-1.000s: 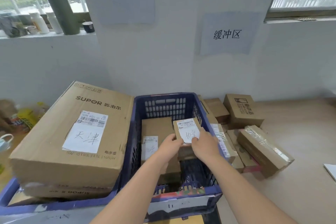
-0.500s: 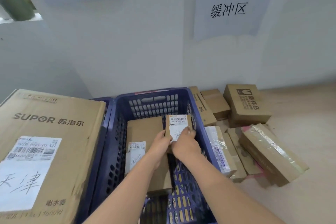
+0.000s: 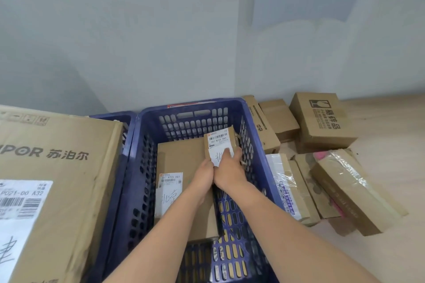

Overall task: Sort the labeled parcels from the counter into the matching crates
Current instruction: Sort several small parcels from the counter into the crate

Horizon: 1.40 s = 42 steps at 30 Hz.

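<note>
Flanking the blue crate (image 3: 147, 135): SUPOR carton (image 3: 57, 167), loose parcels (image 3: 345, 179).

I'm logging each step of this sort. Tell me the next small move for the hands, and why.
Probably lower the small parcel the last bit and let go. Both hands, left hand and right hand, hold it inside the blue crate, beside the larger parcel already lying there. Their handwritten labels appear to match, so it seems to belong here.

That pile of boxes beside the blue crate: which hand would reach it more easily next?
Probably the right hand. The pile of boxes lies on its side of the blue crate; the left hand would have to cross over.
</note>
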Each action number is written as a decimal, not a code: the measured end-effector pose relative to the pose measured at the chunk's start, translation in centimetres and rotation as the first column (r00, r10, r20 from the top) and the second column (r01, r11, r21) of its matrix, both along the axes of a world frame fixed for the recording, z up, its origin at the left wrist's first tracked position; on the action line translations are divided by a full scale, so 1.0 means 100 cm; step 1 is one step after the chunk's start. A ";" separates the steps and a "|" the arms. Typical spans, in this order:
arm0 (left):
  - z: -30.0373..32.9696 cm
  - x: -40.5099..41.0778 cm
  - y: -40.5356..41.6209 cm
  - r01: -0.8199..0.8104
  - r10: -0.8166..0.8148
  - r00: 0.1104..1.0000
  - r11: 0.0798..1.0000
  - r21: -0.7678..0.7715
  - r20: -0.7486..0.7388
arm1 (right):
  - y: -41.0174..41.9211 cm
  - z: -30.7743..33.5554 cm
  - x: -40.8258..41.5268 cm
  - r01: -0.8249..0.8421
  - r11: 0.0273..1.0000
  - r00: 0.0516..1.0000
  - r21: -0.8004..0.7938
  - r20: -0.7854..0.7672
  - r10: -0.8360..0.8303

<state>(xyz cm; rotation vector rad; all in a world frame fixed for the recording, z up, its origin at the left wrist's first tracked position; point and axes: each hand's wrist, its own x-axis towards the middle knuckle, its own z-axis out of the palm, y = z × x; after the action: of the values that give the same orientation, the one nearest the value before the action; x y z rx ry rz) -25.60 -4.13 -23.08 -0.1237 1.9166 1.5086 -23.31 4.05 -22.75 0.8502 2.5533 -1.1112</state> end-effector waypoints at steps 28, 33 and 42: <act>0.071 0.049 0.042 -0.114 0.114 0.993 0.986 0.121 0.006 | 0.217 0.069 0.109 0.228 0.970 0.887 0.084 -0.428 -0.171; 0.062 0.067 0.053 -0.112 0.110 0.993 0.993 0.036 0.031 | 0.278 -0.006 0.192 0.165 0.934 0.946 0.316 0.218 -0.240; 0.067 0.087 0.044 -0.104 0.104 0.995 0.994 -0.019 -0.007 | 0.277 0.002 0.204 0.229 0.889 0.950 0.397 0.108 -0.293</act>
<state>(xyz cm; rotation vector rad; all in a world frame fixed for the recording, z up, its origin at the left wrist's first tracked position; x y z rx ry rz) -16.91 0.32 -16.42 -0.2310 1.9561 1.5599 -2.87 31.77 -22.51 1.3546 2.6036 -0.5702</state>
